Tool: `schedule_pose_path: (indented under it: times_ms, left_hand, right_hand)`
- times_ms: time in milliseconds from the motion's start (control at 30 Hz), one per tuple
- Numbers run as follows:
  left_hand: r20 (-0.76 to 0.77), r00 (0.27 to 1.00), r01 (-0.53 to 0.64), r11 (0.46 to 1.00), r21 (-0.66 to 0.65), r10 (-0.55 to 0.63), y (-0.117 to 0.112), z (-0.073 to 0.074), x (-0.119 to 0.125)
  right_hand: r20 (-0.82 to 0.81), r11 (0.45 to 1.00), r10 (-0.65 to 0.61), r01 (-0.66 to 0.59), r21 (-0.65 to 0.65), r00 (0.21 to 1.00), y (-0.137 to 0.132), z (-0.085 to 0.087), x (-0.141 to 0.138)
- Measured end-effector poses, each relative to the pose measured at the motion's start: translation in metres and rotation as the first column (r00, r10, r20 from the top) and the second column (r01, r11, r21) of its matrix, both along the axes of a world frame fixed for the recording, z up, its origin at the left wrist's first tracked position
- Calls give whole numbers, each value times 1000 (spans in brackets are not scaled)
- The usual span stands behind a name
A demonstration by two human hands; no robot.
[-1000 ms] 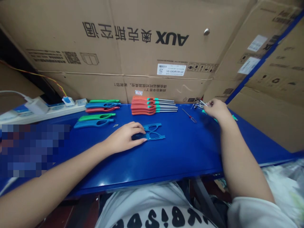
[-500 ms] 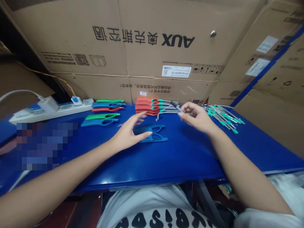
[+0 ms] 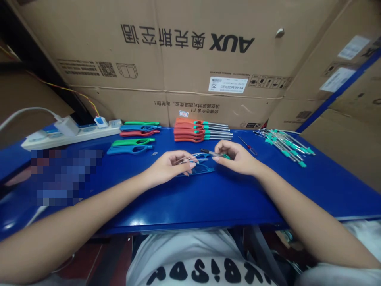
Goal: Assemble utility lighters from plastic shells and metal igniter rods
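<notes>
My left hand [image 3: 174, 166] is closed, its thumb and fingers pinching thin pale wires [image 3: 195, 156] above the blue handle shells [image 3: 202, 171]. These flat shells lie on the table with looped openings, partly covered by my left fingers. My right hand [image 3: 238, 156] is closed on a slim dark-ended rod [image 3: 208, 151] with a teal part showing at the fingertips. The wires run toward that rod; where they join is too blurred to tell. Behind the hands sits a stack of orange-red lighters [image 3: 190, 132] with silver rods pointing right.
A pile of metal rods with teal parts [image 3: 285, 145] lies at the right. Near it is a thin screwdriver [image 3: 248, 146]. Green, blue and red handles [image 3: 131, 149] lie left, beside a white power strip [image 3: 86, 133]. Cardboard [image 3: 184, 71] stands along the back of the blue table [image 3: 190, 210].
My right hand has come down and left with the rod, away from the orange-red stack. My left hand has gone from spread fingers to a pinch on the wires.
</notes>
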State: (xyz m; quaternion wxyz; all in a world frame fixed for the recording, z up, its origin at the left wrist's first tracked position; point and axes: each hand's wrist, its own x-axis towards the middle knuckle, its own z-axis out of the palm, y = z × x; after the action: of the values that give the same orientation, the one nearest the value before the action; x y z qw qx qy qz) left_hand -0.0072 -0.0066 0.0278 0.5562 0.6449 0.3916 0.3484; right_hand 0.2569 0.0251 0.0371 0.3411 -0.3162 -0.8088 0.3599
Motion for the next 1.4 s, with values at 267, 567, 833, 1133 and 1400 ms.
schedule_pose_path:
  times_ms: [267,567,833,1133,1400]
  left_hand:
    - [20,995,-100,991,92,99,0,10,-5]
    - [-71,985,-144,972,183,159,-1,10,-6]
    - [-182,977,-70,971,229,113,-1,9,-7]
    - [-186,973,-82,957,277,137,-1,8,-8]
    - [-214,964,-47,893,448,158,-3,3,-7]
  right_hand:
    - [58,997,6,-11,82,998,-1,2,2]
    - [161,876,-57,-28,481,985,2,0,3]
    - [242,763,-124,-64,643,962,3,6,8]
    - [294,740,-139,-98,665,946,2,5,8]
    - [314,666,-168,-127,735,934,-1,7,8]
